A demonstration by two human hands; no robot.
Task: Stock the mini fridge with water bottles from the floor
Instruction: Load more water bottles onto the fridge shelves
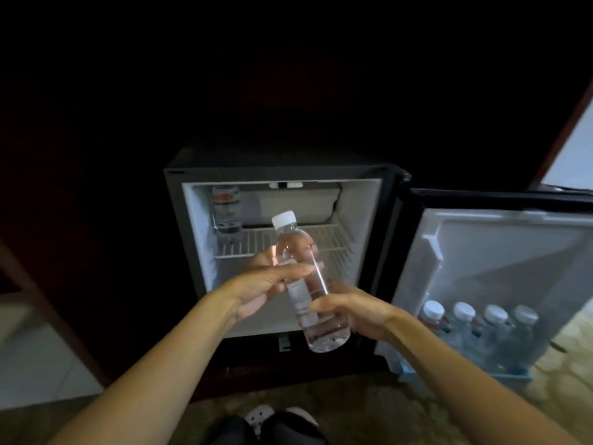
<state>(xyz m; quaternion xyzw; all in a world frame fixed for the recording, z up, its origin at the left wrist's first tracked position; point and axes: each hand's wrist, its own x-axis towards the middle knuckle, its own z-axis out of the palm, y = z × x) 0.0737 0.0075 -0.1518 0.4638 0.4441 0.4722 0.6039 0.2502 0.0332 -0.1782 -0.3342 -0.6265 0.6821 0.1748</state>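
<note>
Holding clear plastic water bottle with white cap (303, 284) before open black mini fridge (382, 239): left hand (266, 289) grip clenched on mid-body, right hand (351, 311) grip clenched on lower body. Long axis near upright, cap tilted up-left toward white wire shelf (333, 240). Labelled bottle (227, 208) upright at shelf rear-left. Four capped bottles (478, 329) upright in door rack.
</note>
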